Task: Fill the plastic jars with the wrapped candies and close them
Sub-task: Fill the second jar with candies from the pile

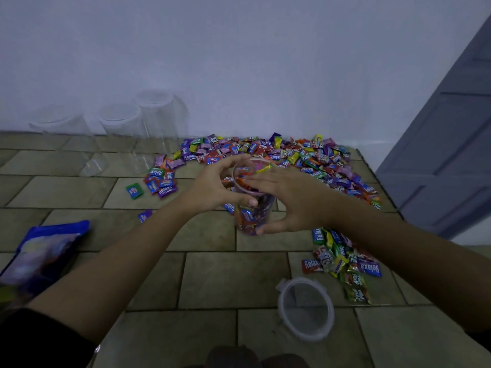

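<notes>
Jar: clear plastic jar (269, 208) upright on the tile-patterned surface (212, 274), almost full of wrapped candies (248, 219).
Left: left hand (212, 187) curls round its rim.
Right: right hand (295, 197) lies flat-fingered across the mouth.
Lid: clear round plastic lid (305, 309) lies nearby, apart.

The one wide-angle camera rides on my head, looking forward and down over the tiled counter (212, 274) toward the wall (239, 62). It sits near the work: my left hand (212, 187) and right hand (292, 200) meet at the jar (251, 220) mid-frame.
</notes>
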